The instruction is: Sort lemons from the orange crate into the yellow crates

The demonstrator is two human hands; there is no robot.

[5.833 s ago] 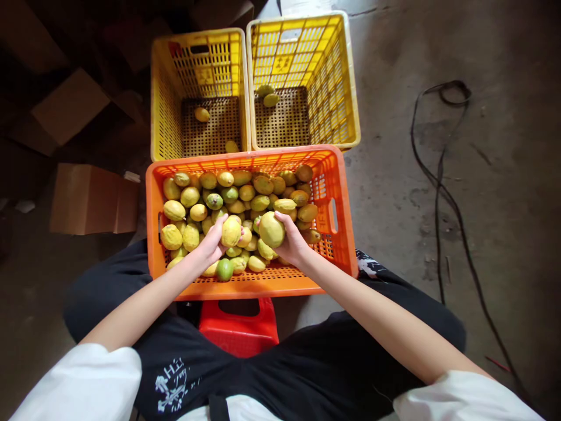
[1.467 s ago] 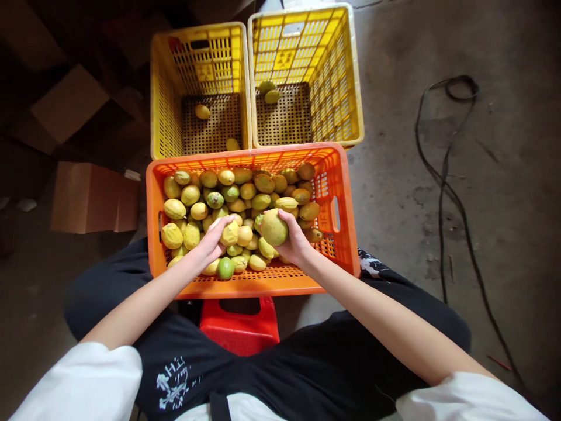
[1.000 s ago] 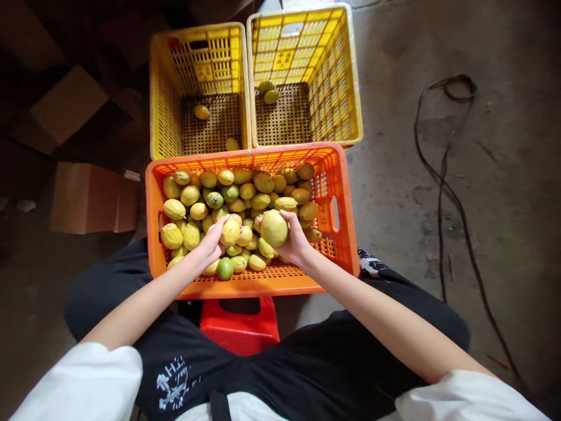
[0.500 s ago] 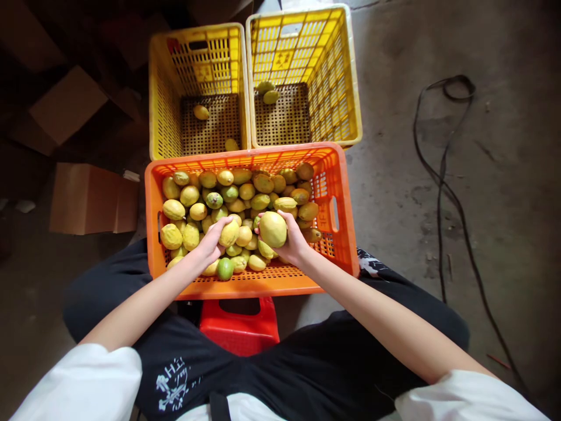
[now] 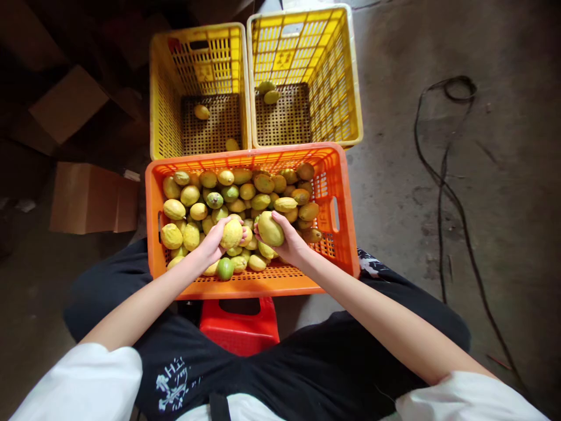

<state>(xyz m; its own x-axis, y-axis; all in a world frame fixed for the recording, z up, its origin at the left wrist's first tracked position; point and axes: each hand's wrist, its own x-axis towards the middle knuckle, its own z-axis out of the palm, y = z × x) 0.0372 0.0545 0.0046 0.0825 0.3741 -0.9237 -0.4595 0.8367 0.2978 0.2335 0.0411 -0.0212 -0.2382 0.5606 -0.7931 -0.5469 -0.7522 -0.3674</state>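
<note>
Above the orange crate (image 5: 254, 287), my left hand (image 5: 213, 241) is closed round a bumpy yellow lemon (image 5: 231, 234). My right hand (image 5: 293, 241) grips a larger, smoother yellow-green lemon (image 5: 270, 228), with the thumb along its upper right side. A small gap separates the two held fruits. Below them, many loose lemons (image 5: 174, 209) fill the crate, mostly yellow, some greenish or with dark marks. One round green fruit (image 5: 225, 269) lies at the crate's near side. My fingers partly cover the lemons beneath.
Behind the orange crate stand a left yellow crate (image 5: 154, 99) and a right yellow crate (image 5: 357, 88), each with a couple of fruits at the bottom. A red stool (image 5: 240, 339) is between my legs. Cardboard boxes (image 5: 94, 199) lie left; a dark cable (image 5: 458, 204) crosses the floor right.
The lemon in my right hand has turned and tilted, shifting slightly left. My left hand has rolled its lemon a little and its fingertips show more. The crates have not moved.
</note>
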